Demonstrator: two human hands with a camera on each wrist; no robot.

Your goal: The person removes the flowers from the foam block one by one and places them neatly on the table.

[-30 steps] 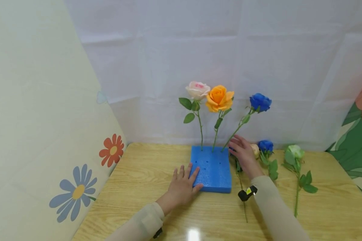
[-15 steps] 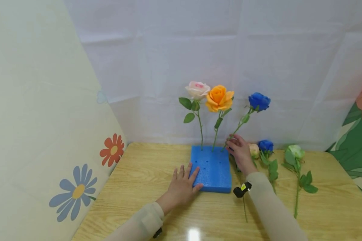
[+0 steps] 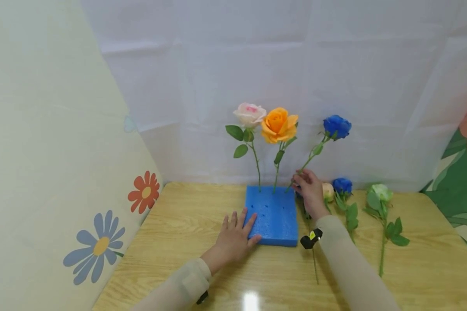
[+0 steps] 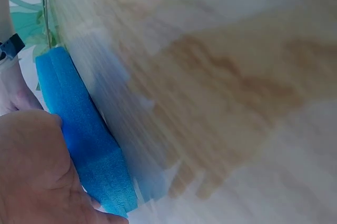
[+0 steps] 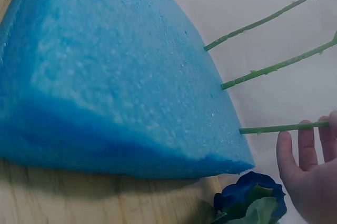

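Note:
My left hand [image 3: 235, 242] rests with spread, straight fingers against the left side and top edge of a blue foam block [image 3: 274, 222]. Several small holes dot the block's top. My right hand [image 3: 312, 196] pinches the lower stem of a blue rose [image 3: 337, 127] between thumb and fingers. That stem [image 5: 279, 129] enters the block's far right corner and leans right. Beside it, a pale pink rose [image 3: 250, 115] and an orange rose [image 3: 279, 125] stand in the block's back edge, closer to upright. In the left wrist view, the palm [image 4: 37, 166] lies against the block's side.
Right of the block lie a peach rose [image 3: 327, 191], a blue rose [image 3: 342, 185] and a pale green rose [image 3: 380, 193] on the wooden table [image 3: 171, 233]. Another blue rose [image 5: 250, 195] lies close beside the block, partly under my right hand. A white cloth [image 3: 233, 65] hangs behind.
My right hand has moved slightly left and up, its fingers going from loose beside the blue rose's stem to pinching it. The left hand has stayed on the block.

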